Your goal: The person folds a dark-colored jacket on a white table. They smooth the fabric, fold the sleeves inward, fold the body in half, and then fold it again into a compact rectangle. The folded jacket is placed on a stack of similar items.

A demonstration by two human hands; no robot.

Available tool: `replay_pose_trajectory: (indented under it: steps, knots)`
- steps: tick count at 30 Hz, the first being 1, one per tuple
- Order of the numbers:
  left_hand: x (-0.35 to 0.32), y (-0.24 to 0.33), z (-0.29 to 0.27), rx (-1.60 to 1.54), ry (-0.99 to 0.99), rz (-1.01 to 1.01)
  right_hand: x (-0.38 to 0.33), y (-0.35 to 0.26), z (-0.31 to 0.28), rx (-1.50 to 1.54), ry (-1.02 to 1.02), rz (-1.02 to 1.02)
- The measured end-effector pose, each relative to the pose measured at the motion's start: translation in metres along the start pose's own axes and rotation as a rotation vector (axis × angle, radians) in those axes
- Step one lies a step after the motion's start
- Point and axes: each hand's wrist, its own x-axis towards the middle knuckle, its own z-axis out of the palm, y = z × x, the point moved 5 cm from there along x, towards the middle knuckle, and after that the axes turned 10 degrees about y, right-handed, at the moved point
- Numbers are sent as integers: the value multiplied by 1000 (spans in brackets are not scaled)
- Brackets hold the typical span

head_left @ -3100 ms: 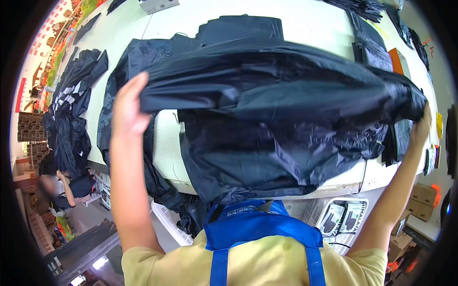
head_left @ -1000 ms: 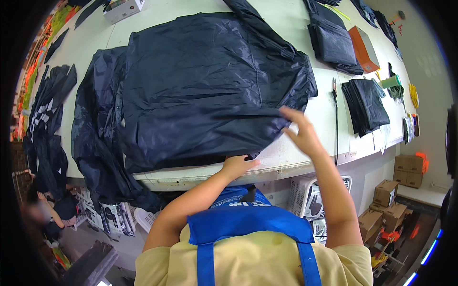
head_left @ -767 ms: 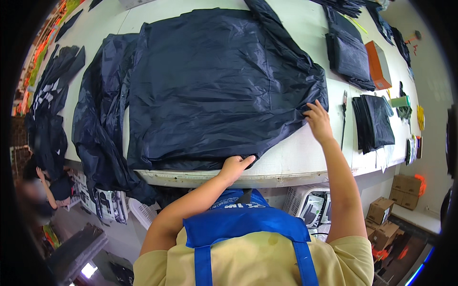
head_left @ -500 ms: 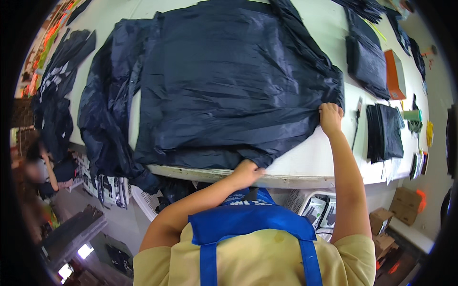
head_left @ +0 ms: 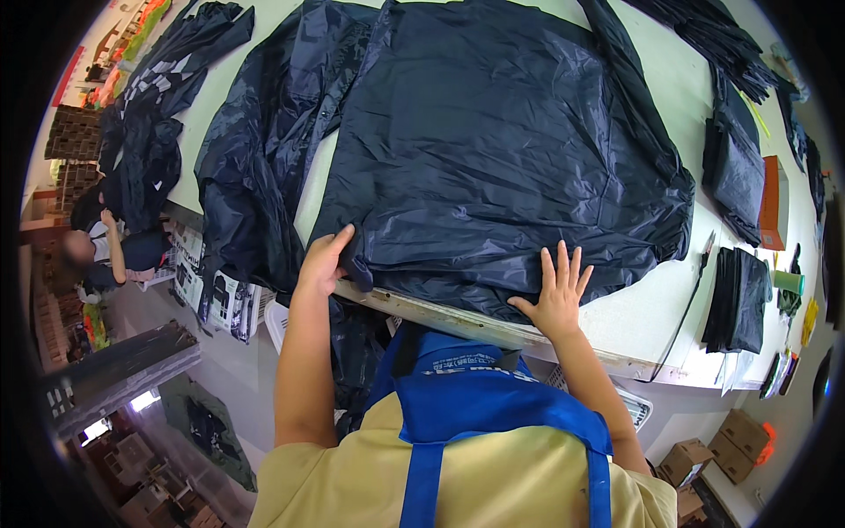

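Observation:
A large dark navy jacket of thin shiny fabric lies spread flat on the pale worktable. My left hand pinches the jacket's near left corner at the table's front edge. My right hand lies flat, fingers spread, on the jacket's near hem. Both forearms come up from below, over my yellow shirt and blue apron.
Another dark jacket hangs over the table's left edge. More dark garments are piled at far left. Folded dark stacks and an orange box sit at right. A person crouches at left; cardboard boxes stand below.
The jacket came down from the air onto the table. My right hand slid from its right corner to the near hem, now flat; my left hand moved left to the near corner.

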Motion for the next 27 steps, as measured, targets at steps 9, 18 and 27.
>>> replay_pose_trajectory:
  steps: [9, 18, 27]
  knots:
    - [-15, 90, -4, -472, -400, 388, -16, 9, 11, -64, -9, 27]
    - [-31, 53, 48, 469, 294, 1110, -29, -21, 18, 133, -23, -338]
    - [-16, 100, 8, -266, -161, 663, -14, -6, 13, -131, -178, 82]
